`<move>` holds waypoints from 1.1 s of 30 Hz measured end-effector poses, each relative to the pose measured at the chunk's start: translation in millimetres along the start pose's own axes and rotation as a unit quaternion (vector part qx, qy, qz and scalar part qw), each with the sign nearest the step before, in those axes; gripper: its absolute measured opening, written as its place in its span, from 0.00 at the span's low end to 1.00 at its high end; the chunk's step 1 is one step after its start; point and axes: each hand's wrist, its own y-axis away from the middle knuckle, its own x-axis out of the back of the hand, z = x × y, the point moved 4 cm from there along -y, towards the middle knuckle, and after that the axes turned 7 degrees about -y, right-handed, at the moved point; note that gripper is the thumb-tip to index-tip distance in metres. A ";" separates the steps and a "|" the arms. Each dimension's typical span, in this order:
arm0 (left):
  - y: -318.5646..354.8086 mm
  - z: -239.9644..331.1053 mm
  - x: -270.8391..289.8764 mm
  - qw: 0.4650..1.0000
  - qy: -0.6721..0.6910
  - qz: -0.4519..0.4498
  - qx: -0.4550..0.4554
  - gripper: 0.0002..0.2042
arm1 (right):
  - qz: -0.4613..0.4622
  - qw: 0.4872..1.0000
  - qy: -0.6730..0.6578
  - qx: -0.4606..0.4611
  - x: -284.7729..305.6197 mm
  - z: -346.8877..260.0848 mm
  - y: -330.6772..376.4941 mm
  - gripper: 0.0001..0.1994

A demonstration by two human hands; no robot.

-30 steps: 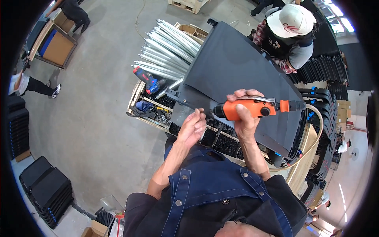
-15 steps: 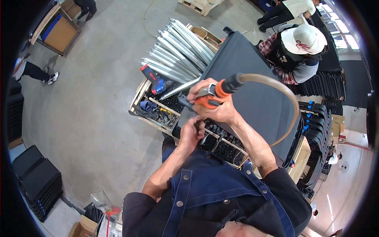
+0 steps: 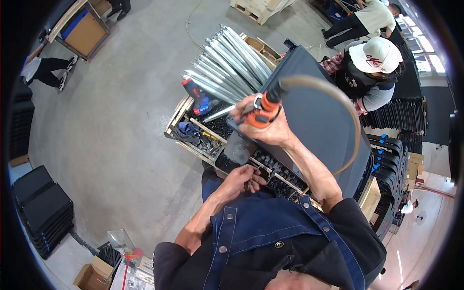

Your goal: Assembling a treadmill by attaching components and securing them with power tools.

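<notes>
Since the earlier frames your right hand [image 3: 265,126] has swung the orange tool [image 3: 261,112] up and over: it lay level above the dark panel a second ago, and now it points nose-down at the panel's near corner, with the tan hose [image 3: 338,104] arching out behind it. Your left hand [image 3: 240,180] has dropped from beside the tool to the crate edge below the panel.

Right hand: clenched around the tool's orange body, knuckles toward you. Left hand: fingers curled over something small and dark at the crate rim; you cannot tell from this view whether it grips a part or just rests there.

Tool, as I judge it: compact, rigid, moderately weighty for one hand. The hose is springy and will tug sideways on the rear end, so take it mid-body where your palm already sits, not near the hose coupling.

Dark panel [image 3: 314,116]: large, flat, smooth, likely stiff but awkward; it leans across the wooden crate [image 3: 181,113]. Edges are the only real hold.

Around the panel: a bundle of silvery tubes [image 3: 227,63] lies just beyond its far-left edge; a red-and-blue drill [image 3: 195,96] sits in the crate left of it. A person in a white cap [image 3: 374,55] stands at the panel's far-right side. Stacked black trays [image 3: 391,169] stand to its right.
</notes>
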 end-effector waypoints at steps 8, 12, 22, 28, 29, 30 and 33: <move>5.4 10.5 2.5 0.981 -0.168 0.058 -0.082 0.17 | 0.018 0.998 0.049 0.041 11.6 4.2 -4.9 0.17; 20.1 15.8 16.0 0.944 -0.186 0.227 -0.150 0.15 | 0.034 0.997 0.049 0.046 7.8 9.8 2.9 0.15; 2.6 29.1 -1.0 0.964 -0.116 0.162 -0.175 0.12 | 0.158 0.986 -0.027 0.049 49.2 -22.5 54.3 0.22; -72.3 1.1 -54.2 0.999 0.015 0.005 -0.043 0.11 | 0.362 0.888 -0.180 0.219 120.8 -63.3 193.9 0.22; -86.2 -7.9 -70.5 0.997 0.066 -0.045 -0.012 0.11 | 0.383 0.871 -0.186 0.243 131.0 -68.8 217.4 0.23; -101.3 -17.5 -90.4 0.988 0.118 -0.094 0.022 0.12 | 0.404 0.854 -0.189 0.267 142.3 -75.3 242.4 0.23; -139.8 -51.1 -143.5 0.979 0.117 -0.145 0.079 0.12 | 0.463 0.808 -0.192 0.310 174.4 -75.7 312.6 0.23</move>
